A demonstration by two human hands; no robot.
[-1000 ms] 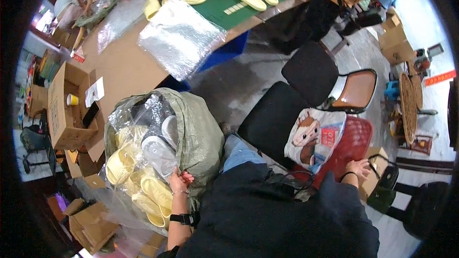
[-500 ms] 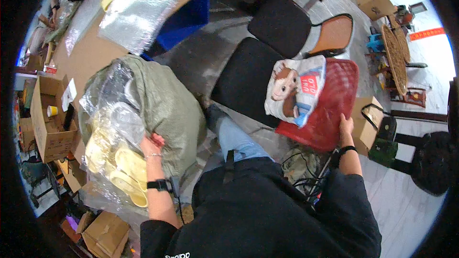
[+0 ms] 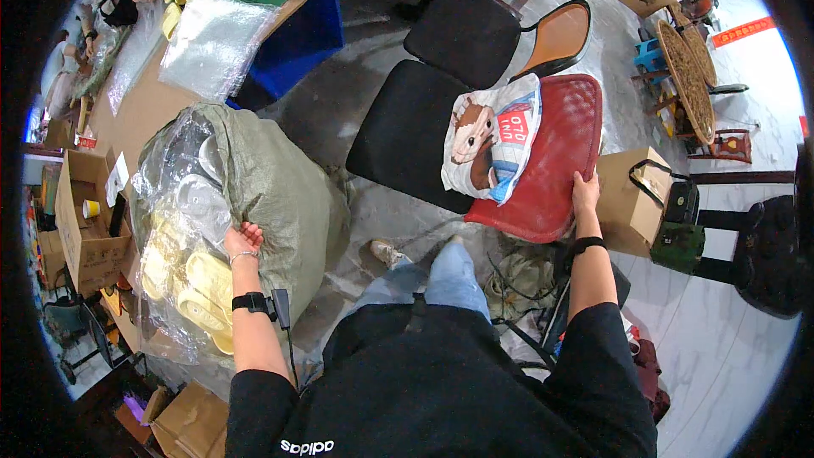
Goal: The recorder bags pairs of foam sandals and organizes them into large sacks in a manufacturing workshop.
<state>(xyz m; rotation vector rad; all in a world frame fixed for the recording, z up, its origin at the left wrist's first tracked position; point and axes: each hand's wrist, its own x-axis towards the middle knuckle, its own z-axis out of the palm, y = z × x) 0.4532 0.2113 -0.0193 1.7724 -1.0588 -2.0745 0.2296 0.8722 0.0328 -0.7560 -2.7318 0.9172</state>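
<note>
My left hand (image 3: 244,239) is closed at the rim of a large grey-green woven sack (image 3: 284,178), its fingers curled. Clear plastic bags fill the sack's opening, with yellow slippers (image 3: 203,293) and grey slippers (image 3: 203,202) inside. To the right, my right hand (image 3: 585,192) grips the near right edge of a red padded chair seat (image 3: 572,127), part of its fingers hidden beneath. On that seat lies a white cloth bag (image 3: 492,137) printed with a cartoon figure, overlapping the black chair seat (image 3: 407,136) beside it.
Behind the sack, a table (image 3: 127,119) holds clear plastic sheets (image 3: 212,42) and yellow slippers. A blue bin (image 3: 297,47) stands beneath its edge. An open cardboard box (image 3: 85,246) is at left, another carton (image 3: 632,203) at right. Cables (image 3: 517,288) lie near my right leg.
My view has shifted, so the chairs and sack sit further left in it. Both my feet now show on the floor. My hands keep their holds on the sack's rim and the red seat.
</note>
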